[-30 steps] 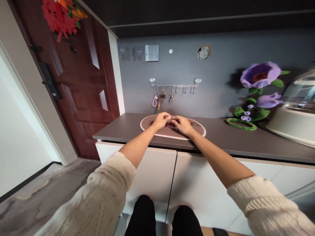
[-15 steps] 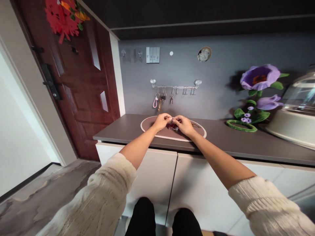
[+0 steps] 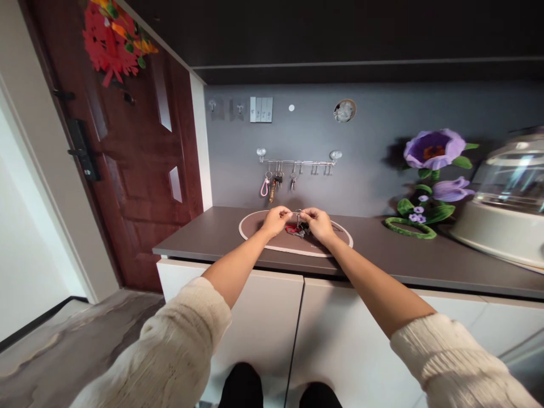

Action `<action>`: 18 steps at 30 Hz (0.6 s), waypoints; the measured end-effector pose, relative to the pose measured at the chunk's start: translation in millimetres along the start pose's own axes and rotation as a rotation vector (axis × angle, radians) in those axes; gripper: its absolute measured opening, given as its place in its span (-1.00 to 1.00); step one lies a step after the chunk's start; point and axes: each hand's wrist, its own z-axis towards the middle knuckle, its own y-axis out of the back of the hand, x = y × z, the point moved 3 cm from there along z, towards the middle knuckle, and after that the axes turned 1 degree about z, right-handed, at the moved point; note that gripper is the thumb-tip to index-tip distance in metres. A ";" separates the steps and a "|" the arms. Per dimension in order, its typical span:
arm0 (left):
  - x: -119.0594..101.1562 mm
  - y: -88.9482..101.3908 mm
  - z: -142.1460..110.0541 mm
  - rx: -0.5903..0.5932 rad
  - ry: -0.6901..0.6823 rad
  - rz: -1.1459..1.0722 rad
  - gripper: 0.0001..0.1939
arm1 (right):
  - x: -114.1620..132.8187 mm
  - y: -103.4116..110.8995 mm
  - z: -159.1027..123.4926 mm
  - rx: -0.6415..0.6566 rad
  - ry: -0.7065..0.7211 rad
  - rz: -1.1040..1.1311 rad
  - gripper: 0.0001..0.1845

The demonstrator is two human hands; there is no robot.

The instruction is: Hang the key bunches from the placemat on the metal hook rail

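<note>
My left hand [image 3: 275,220] and my right hand [image 3: 318,221] meet over an oval brown mat [image 3: 255,228] with a pale border. A small metal key ring [image 3: 299,212] is held upright between their pinched fingertips. Beneath the ring, a bunch of small items hangs or lies low over the mat, with a red piece [image 3: 291,229] and silvery, key-like pieces [image 3: 301,232]; whether they rest on the mat I cannot tell. My right fingers partly cover the bunch. A thin dark item [image 3: 337,226] lies behind my right hand.
A clear hook rail [image 3: 297,163] on the grey wall carries several key sets, one with a pink loop [image 3: 264,187]. Purple fabric flowers [image 3: 434,152] and a white dome-topped appliance [image 3: 501,221] stand right on the dark counter [image 3: 374,255]. A dark shelf [image 3: 340,34] overhangs it.
The hands have drawn slightly apart, and the key ring now shows upright between the fingertips. More of the bunch below is visible. The view has tilted up a little.
</note>
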 end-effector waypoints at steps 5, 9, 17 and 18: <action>2.7 1.6 1.8 -0.034 -0.004 0.204 -0.86 | -0.3 2.1 1.6 -0.013 0.010 -0.011 -0.79; 1.3 2.4 2.2 -0.045 -0.058 0.314 -0.84 | -4.7 7.8 4.9 -0.058 0.013 -0.011 -0.77; 4.3 6.1 6.1 -0.088 -0.056 0.349 -0.82 | -5.2 18.1 23.9 -0.177 -0.011 0.036 -0.76; 4.8 5.6 6.8 -0.082 -0.053 0.354 -0.82 | -3.1 18.8 27.9 -0.187 -0.008 0.038 -0.77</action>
